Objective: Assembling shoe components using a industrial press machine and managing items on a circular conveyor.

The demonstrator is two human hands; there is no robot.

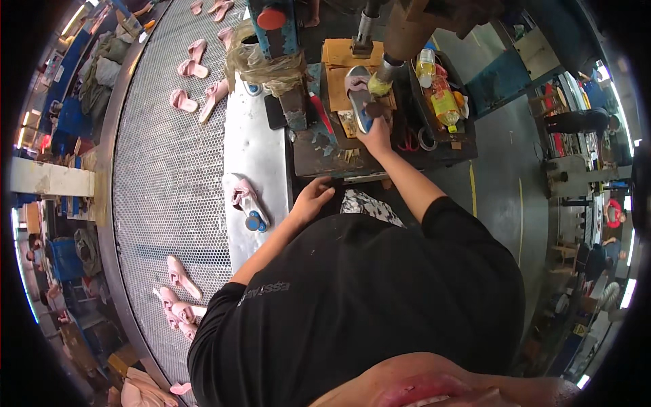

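A sandal with a pink strap and a grey insole (357, 85) lies at the upper centre of the frame, on sheets of brown cardboard (337, 51), its toe pointing up the picture. The person's right hand (376, 133) is closed round its heel end, beside a blue piece. A machine tip wrapped in yellow (380, 85) hangs close to the strap. Left of centre, the left hand (313, 198) is loosely opened, fingers half curled; whether its fingertips touch anything cannot be told. Further left, a second pink-strapped sandal (240, 193) with round blue-and-grey pieces at its heel rests on a smooth silver metal bench (258, 152). Beyond, pink slip-on sandals (182, 101) are scattered over a perforated grey metal surface (169, 149), at upper and lower left
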